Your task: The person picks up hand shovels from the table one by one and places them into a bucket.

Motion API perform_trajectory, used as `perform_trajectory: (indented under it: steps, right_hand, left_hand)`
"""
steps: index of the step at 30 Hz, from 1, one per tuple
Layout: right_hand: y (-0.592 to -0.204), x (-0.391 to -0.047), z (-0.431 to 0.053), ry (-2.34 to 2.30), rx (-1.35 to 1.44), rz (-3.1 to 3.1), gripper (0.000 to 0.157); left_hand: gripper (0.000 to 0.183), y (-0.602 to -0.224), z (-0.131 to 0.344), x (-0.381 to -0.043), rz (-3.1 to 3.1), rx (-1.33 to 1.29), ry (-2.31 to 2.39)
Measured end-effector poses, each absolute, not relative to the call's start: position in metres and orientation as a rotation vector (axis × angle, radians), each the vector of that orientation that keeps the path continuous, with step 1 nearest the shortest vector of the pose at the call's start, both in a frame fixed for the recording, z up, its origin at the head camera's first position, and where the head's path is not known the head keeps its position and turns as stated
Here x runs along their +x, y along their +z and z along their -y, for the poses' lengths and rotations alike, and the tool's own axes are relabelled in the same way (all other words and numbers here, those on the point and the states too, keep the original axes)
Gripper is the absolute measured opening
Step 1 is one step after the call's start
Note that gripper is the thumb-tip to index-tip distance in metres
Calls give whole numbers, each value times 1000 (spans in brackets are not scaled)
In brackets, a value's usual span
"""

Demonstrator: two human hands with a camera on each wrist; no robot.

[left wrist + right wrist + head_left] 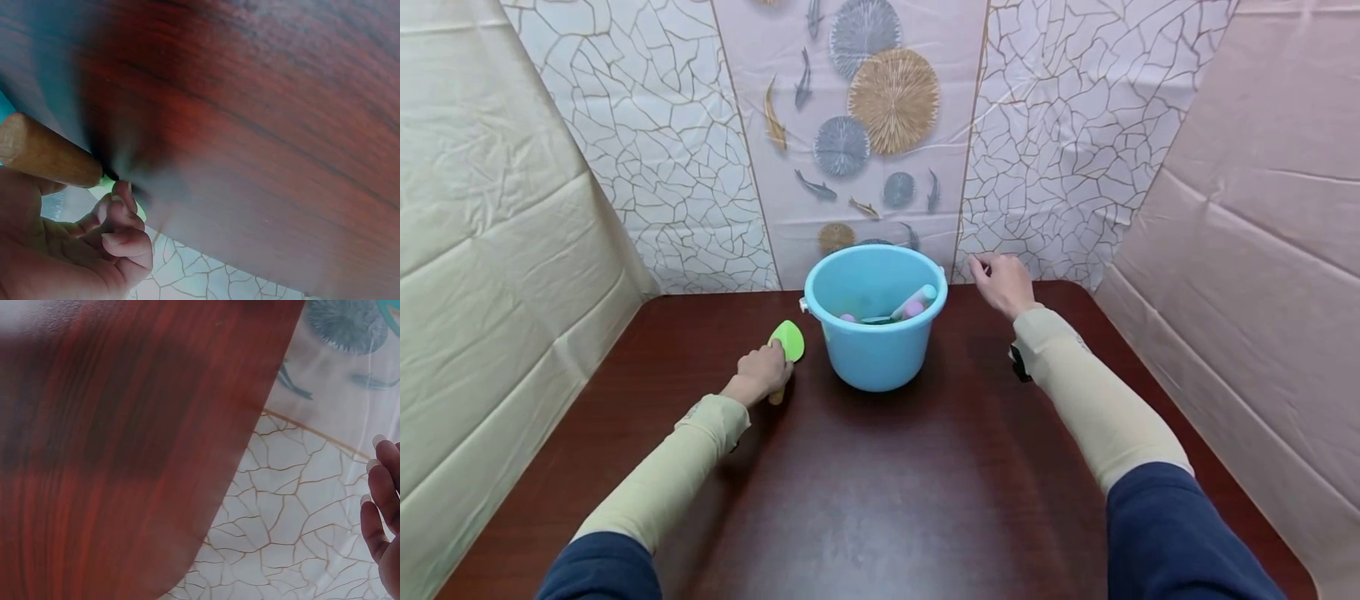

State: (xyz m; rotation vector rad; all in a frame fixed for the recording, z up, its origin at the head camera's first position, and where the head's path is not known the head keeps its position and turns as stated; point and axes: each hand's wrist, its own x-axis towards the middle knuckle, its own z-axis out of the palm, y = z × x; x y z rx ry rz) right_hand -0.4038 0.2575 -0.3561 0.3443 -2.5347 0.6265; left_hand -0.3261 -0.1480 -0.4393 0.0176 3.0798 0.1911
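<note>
My left hand holds a toy trowel with a leaf-shaped green blade and a wooden handle, left of the bucket. In the left wrist view its fingers curl by the neck where handle meets blade. A light blue bucket stands upright at the back middle of the table. Inside lie a pale blue tube-like piece and pink round pieces, partly hidden by the front wall. My right hand hovers just right of the bucket rim, fingers loosely bent, holding nothing.
The dark red-brown wooden table spreads in front of the bucket. A patterned cloth wall rises behind its back edge, and beige cloth walls flank both sides. A white handle joint sticks out at the bucket's left rim.
</note>
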Motion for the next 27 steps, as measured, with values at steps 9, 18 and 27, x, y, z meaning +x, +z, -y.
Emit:
perform_trajectory:
  steps: [9, 18, 27]
  right_hand:
    - [-365, -402, -262, 608, 338, 2534, 45]
    - [-370, -399, -266, 613, 308, 2563, 44]
    - [-371, -398, -272, 621, 325, 2595, 46]
  left_hand:
    - [27, -445, 147, -327, -3107, 12, 235]
    - [28, -444, 147, -328, -3145, 33, 288]
    - [27, -432, 152, -329, -3179, 51, 354]
